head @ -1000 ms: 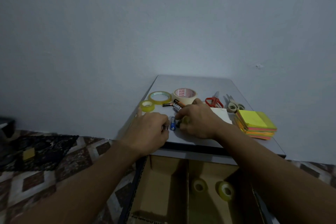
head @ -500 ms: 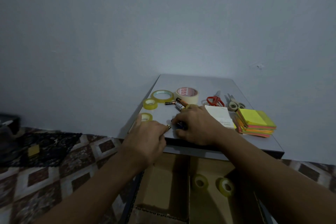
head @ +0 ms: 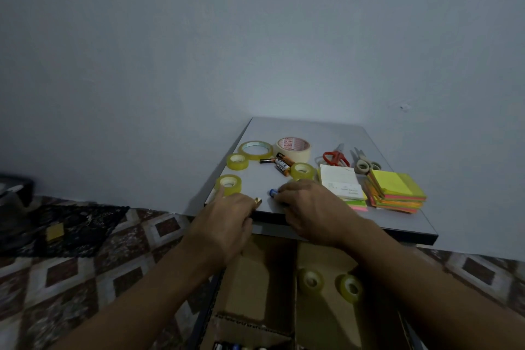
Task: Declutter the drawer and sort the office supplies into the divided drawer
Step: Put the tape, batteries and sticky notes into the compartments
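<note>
Batteries (head: pixel 281 162) lie loose on the table (head: pixel 312 131) beside the masking tape (head: pixel 294 148). Your right hand (head: pixel 309 207) curls its fingers over a blue-tipped battery (head: pixel 273 192). Your left hand (head: pixel 227 219) pinches a small gold-tipped piece (head: pixel 258 201) at the table's front edge. Below, the divided drawer (head: pixel 250 273) holds two tape rolls (head: pixel 311 281) right of its divider.

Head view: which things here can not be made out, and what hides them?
All in the head view:
- Blue-tipped item: only its tip shows; the gripping right hand hides the rest.
- Small gold piece at the left hand's fingertips: too small to identify.
- Batteries in the drawer: cut off by the bottom edge.
</note>
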A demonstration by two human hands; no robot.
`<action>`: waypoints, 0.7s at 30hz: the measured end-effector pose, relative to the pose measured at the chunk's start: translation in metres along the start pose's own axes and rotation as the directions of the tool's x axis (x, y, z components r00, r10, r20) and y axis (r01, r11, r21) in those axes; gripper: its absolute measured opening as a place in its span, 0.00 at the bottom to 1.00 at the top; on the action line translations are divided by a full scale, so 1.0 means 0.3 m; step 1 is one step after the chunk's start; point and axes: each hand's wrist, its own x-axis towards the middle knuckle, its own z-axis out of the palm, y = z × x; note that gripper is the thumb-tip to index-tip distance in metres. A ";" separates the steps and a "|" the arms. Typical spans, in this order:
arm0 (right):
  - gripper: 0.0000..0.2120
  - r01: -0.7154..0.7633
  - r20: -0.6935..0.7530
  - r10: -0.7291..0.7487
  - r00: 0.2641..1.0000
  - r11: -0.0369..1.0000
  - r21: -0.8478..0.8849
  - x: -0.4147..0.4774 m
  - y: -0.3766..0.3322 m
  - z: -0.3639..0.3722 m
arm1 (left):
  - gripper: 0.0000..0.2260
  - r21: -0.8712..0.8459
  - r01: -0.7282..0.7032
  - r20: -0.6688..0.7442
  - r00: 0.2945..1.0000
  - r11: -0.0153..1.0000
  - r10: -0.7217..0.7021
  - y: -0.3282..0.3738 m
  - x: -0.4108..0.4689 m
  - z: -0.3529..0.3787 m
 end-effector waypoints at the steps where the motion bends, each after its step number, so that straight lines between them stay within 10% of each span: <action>1: 0.16 -0.002 -0.015 0.002 1.000 1.000 0.006 -0.007 -0.002 0.006 | 0.07 -0.027 -0.001 0.002 1.000 1.000 0.001 -0.003 -0.005 0.002; 21: 0.13 -0.070 -0.315 0.112 0.942 0.987 0.142 -0.125 -0.064 0.097 | 0.10 -0.102 -0.047 -0.062 0.997 0.994 0.041 -0.031 -0.027 0.019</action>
